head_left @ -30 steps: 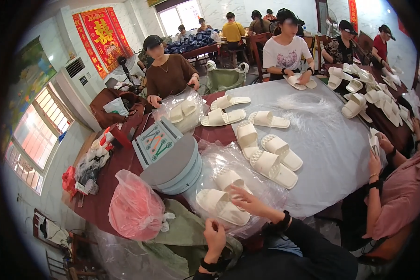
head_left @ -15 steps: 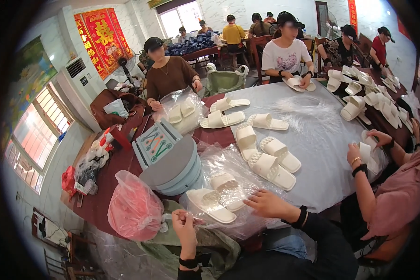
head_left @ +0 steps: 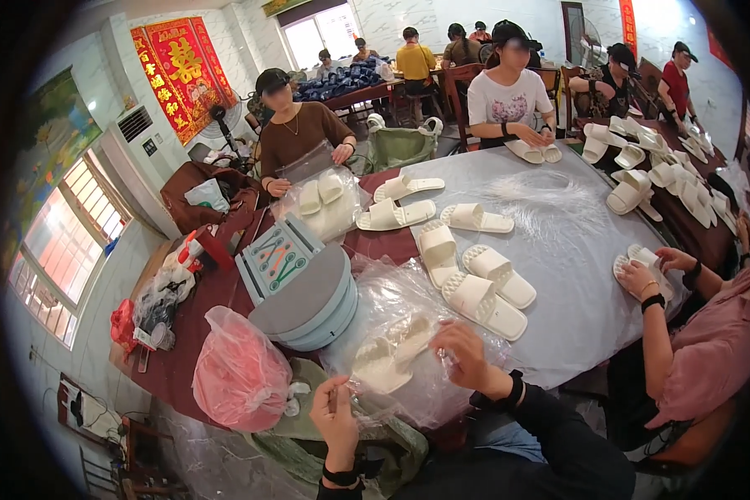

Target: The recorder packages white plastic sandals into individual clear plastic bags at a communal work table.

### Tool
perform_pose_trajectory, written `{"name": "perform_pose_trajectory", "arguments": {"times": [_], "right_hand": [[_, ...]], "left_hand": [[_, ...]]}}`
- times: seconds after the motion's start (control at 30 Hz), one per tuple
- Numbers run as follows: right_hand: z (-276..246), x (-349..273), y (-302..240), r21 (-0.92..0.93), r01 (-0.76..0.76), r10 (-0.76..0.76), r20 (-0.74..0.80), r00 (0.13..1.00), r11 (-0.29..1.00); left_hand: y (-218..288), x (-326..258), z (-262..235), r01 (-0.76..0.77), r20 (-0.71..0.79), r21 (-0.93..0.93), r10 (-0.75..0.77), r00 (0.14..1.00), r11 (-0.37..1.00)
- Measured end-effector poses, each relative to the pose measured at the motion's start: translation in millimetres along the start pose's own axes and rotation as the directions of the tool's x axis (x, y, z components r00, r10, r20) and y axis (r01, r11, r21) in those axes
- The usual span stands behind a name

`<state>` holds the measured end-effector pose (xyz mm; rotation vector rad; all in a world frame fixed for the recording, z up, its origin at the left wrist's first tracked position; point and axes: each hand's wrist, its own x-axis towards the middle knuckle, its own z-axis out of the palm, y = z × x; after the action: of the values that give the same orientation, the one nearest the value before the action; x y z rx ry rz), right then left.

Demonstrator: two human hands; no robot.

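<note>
A pair of cream slippers lies inside a clear plastic bag at the table's near edge. At the bag's near left corner my left hand is closed, its fingertips pinching the film. My right hand is closed too, with bunched plastic between its fingers at the bag's right side. The film over the slippers is creased and shiny. More clear bags lie flat just beyond. Several loose cream slippers rest on the grey sheet to the right of them.
A grey stack with a patterned top and a pink plastic bag stand to my left. Co-workers handle slippers across the table and at my right. A heap of slippers covers the far right table. Thin clear strands lie mid-table.
The slippers have shifted and now sit under the plastic. My right hand has drawn its fingers together on the film; my left hand has moved slightly. At right, a co-worker's slippers were lowered to the table.
</note>
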<state>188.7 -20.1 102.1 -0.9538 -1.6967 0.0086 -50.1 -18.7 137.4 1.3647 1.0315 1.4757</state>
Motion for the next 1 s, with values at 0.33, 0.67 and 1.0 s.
{"name": "perform_pose_trajectory", "arguments": {"times": [0.33,0.67,1.0], "right_hand": [[22,-13,-23,-0.05,0.183,-0.141,0.455,0.879,0.982],[18,-26,-14,-0.06,-0.024,0.039,0.264,0.964,0.998],[10,9,-21,0.108,-0.163,0.175,-0.114,0.978,0.981]], "left_hand": [[-2,-26,16,0.122,0.457,-0.093,-0.066,0.887,0.988],[-32,-37,-23,-0.206,0.29,0.261,0.127,0.949,0.943],[-157,-77,-117,-0.073,0.08,0.989,-0.045,0.996,0.128]]}}
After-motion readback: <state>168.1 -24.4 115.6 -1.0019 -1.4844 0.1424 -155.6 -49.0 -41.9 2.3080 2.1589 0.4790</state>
